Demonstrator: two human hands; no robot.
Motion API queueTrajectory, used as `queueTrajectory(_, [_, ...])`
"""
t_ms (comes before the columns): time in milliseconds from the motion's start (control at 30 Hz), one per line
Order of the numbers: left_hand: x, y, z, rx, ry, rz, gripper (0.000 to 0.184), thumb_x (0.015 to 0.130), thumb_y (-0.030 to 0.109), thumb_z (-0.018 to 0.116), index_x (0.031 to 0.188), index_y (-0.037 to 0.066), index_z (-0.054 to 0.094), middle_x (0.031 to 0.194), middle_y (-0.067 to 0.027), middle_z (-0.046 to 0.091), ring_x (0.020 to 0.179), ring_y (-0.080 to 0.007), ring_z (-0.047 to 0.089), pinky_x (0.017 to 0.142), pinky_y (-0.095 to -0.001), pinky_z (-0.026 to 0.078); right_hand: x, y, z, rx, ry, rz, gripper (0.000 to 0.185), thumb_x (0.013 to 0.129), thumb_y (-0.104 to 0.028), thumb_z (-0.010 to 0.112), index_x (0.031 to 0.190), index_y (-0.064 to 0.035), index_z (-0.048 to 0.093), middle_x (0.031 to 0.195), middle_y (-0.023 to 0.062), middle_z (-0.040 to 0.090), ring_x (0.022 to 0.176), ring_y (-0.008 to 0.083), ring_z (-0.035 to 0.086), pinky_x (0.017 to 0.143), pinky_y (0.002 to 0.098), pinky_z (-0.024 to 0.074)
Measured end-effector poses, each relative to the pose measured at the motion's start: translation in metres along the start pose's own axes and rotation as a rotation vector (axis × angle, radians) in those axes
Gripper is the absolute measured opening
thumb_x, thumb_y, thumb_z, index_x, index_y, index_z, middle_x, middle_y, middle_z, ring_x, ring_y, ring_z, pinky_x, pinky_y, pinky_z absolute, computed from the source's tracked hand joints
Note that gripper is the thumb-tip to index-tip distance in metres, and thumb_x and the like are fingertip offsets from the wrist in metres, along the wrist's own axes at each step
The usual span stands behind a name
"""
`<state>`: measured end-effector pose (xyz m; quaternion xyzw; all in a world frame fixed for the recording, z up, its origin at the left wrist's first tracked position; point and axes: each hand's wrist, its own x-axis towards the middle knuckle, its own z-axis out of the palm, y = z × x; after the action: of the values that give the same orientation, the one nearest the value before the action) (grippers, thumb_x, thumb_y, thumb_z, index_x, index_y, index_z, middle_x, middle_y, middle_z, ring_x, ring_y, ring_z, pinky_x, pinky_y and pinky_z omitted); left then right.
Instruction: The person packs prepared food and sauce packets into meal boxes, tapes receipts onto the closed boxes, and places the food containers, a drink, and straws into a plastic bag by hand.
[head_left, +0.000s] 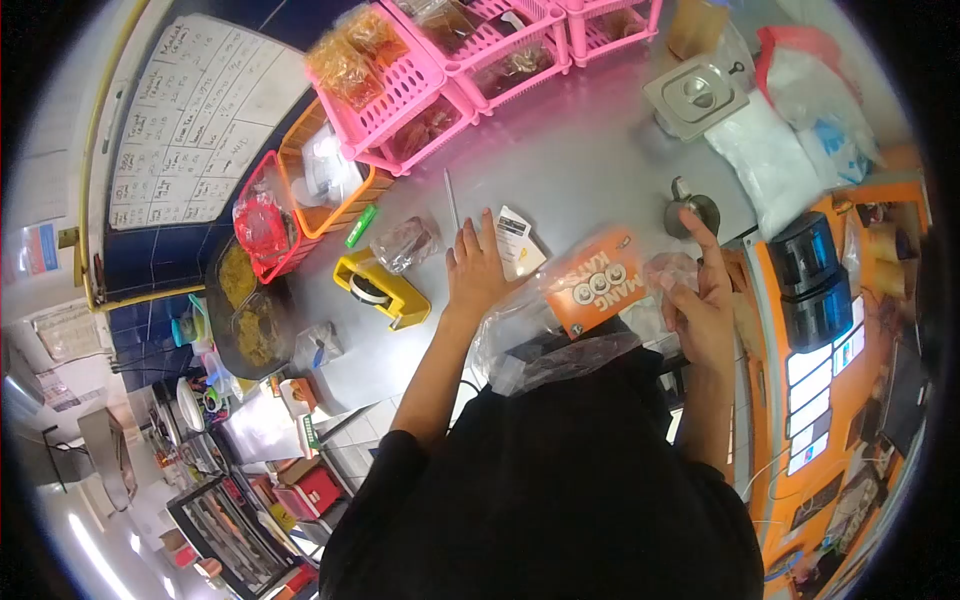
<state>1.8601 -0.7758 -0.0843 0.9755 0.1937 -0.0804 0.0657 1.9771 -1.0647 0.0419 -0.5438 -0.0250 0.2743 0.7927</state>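
Note:
My left hand [475, 268] lies on the metal counter [560, 150] with its fingers spread, holding nothing. Beside its fingertips is a white card [517, 243] with print on it. In my right hand [700, 300] is the bunched end of a clear plastic bag [668, 272], pinched between thumb and fingers, with the index finger pointing away. An orange printed packet [592, 284] shows inside or under the clear plastic at the counter's near edge, between my hands. Left of my left hand are a bag of dark contents [405, 245] and a yellow tape dispenser [383, 290].
Pink baskets [400, 90] with bagged food stand along the back. An orange basket [345, 215] and a wok [240, 310] are at the left. A lidded steel container [695, 97], a white bag [765, 160] and a small metal pot [690, 212] are at the right.

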Motion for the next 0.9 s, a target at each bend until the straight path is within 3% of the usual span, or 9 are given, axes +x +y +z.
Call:
queueTrajectory(133, [0.000,0.002,-0.006,-0.113,-0.175,-0.097,0.122,0.067,0.054,0.082,0.157,0.003,0.017,0.141,-0.0335,0.040,0.130,-0.0471,0.044,0.101,-0.0564,0.045,-0.003,-0.005,-0.003,0.067,-0.050,0.054,0.076,0.083,0.005,0.068,0.151,-0.0081,0.036,0.098,0.0118,0.068,0.048,0.0028,0.045,0.039,0.0175,0.0311])
queueTrajectory(200, [-0.006,-0.003,-0.027,-0.130,0.115,-0.070,0.112,0.070,0.039,0.081,0.155,0.002,0.019,0.133,-0.0308,0.048,0.122,-0.0439,0.051,0.096,-0.0503,0.047,-0.003,-0.008,-0.005,0.069,-0.065,0.047,0.077,0.083,0.006,0.068,0.151,-0.0084,0.035,0.099,0.0123,0.068,0.048,0.0033,0.046,0.039,0.0178,0.0316])
queueTrajectory(267, [-0.016,0.003,-0.107,-0.697,0.322,0.159,0.103,0.070,0.024,0.079,0.154,-0.001,0.023,0.127,-0.0266,0.053,0.116,-0.0396,0.056,0.098,-0.0454,0.047,0.001,-0.014,-0.006,0.095,-0.104,0.064,0.080,0.081,0.009,0.067,0.152,-0.0090,0.033,0.100,0.0137,0.067,0.047,0.0048,0.046,0.039,0.0192,0.0327])
queueTrajectory(367, [-0.050,0.050,-0.175,-1.237,0.078,-0.008,0.101,0.068,0.021,0.080,0.151,-0.005,0.029,0.138,-0.0262,0.049,0.129,-0.0386,0.051,0.109,-0.0435,0.040,0.008,-0.015,-0.007,0.130,-0.147,0.072,0.080,0.082,0.009,0.067,0.152,-0.0090,0.032,0.100,0.0147,0.067,0.045,0.0051,0.046,0.038,0.0200,0.0326])
queueTrajectory(433, [-0.053,0.058,-0.176,-0.928,-0.281,0.644,0.105,0.069,0.030,0.080,0.152,-0.006,0.027,0.147,-0.0309,0.040,0.138,-0.0418,0.043,0.114,-0.0454,0.034,0.013,-0.017,-0.011,0.139,-0.161,0.098,0.075,0.084,0.007,0.067,0.150,-0.0077,0.035,0.095,0.0139,0.068,0.043,0.0050,0.045,0.038,0.0199,0.0328])
queueTrajectory(500, [-0.048,0.091,-0.139,-0.784,-0.514,0.525,0.108,0.069,0.038,0.080,0.152,-0.006,0.026,0.150,-0.0341,0.034,0.142,-0.0457,0.036,0.116,-0.0481,0.032,0.017,-0.014,-0.022,0.144,-0.181,0.135,0.067,0.087,0.004,0.066,0.147,-0.0059,0.039,0.089,0.0121,0.068,0.043,0.0040,0.044,0.038,0.0192,0.0326])
queueTrajectory(600, [-0.042,0.133,-0.063,-0.452,-0.223,0.188,0.108,0.070,0.045,0.080,0.151,-0.006,0.029,0.140,-0.0351,0.042,0.131,-0.0514,0.041,0.111,-0.0531,0.035,0.013,-0.029,-0.017,0.041,-0.182,0.118,0.061,0.089,0.002,0.066,0.144,-0.0045,0.042,0.084,0.0107,0.067,0.042,0.0027,0.042,0.038,0.0180,0.0312])
queueTrajectory(767, [-0.036,0.171,-0.038,-0.189,-0.070,0.113,0.114,0.068,0.061,0.079,0.154,0.003,0.029,0.145,-0.0355,0.038,0.137,-0.0484,0.038,0.105,-0.0630,0.035,0.009,-0.032,-0.011,-0.026,-0.259,0.085,0.058,0.090,0.002,0.065,0.144,-0.0039,0.043,0.083,0.0107,0.067,0.039,0.0015,0.038,0.038,0.0169,0.0285])
queueTrajectory(900, [-0.066,0.121,-0.085,-0.139,0.219,0.278,0.083,0.077,0.067,0.068,0.122,-0.002,0.063,0.132,-0.0281,0.055,0.122,-0.0457,0.052,0.099,-0.0597,0.041,0.021,-0.030,-0.018,-0.018,-0.224,-0.002,0.056,0.091,0.000,0.065,0.143,-0.0037,0.045,0.083,0.0121,0.067,0.039,0.0010,0.036,0.038,0.0172,0.0264])
